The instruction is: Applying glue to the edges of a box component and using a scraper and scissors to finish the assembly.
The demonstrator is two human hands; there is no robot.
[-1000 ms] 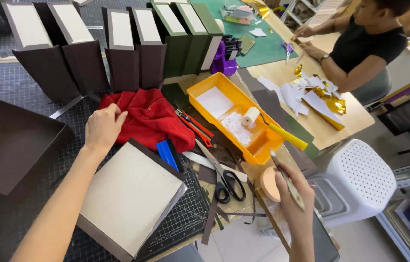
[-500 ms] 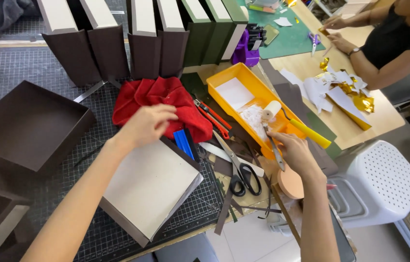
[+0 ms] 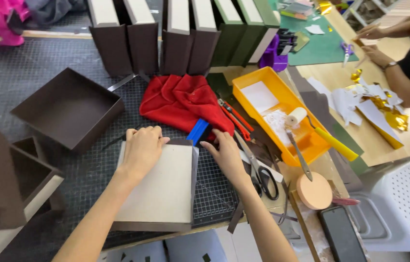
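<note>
Head view, gridded cutting mat (image 3: 214,194), wooden table (image 3: 340,82), possibly a workshop

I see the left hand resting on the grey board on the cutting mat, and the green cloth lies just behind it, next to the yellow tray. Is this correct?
Not quite: the cloth is red, not green, as the head view shows. The rest holds: the left hand rests on the grey board on the cutting mat, and the cloth lies behind it, next to the yellow tray.

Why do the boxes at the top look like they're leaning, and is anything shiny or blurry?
Head view: the wide lens bends things, so the row of boxes fans outward near the edge. Light is soft and even, shadows faint. Gold foil glints a little. The left hand and right hand on the grey board look sharp.
</note>
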